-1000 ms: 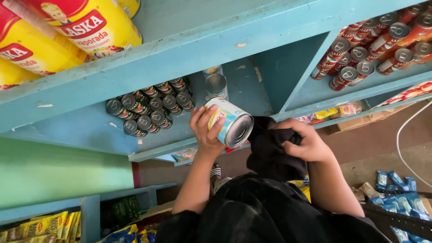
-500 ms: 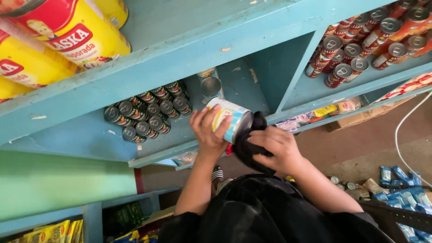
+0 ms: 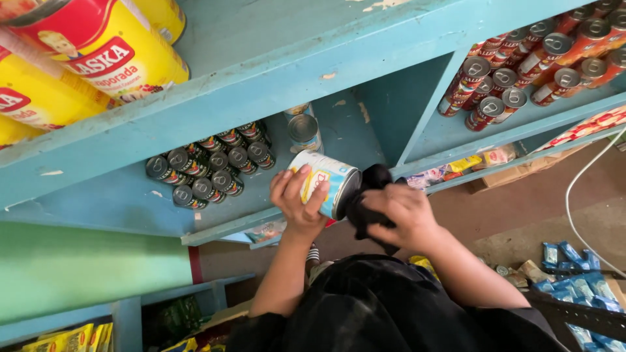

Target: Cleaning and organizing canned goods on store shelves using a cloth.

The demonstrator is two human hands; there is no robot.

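Note:
My left hand [image 3: 297, 199] grips a white and light-blue tin can [image 3: 326, 182], held on its side in front of a blue wooden shelf [image 3: 261, 78]. My right hand [image 3: 403, 215] is closed on a black cloth [image 3: 366, 195] and presses it against the can's metal end. Both hands meet just below the middle shelf board, above my dark clothing.
Small dark cans [image 3: 205, 166] stand grouped on the shelf to the left, two more cans [image 3: 304, 129] behind the held one. Red cans [image 3: 541, 62] fill the right compartment. Large yellow cans [image 3: 85, 52] sit at top left. Blue packets [image 3: 580, 274] lie on the floor at right.
My right hand has brought the black cloth up from beside the can onto its end. The left hand has turned the can slightly and kept its hold.

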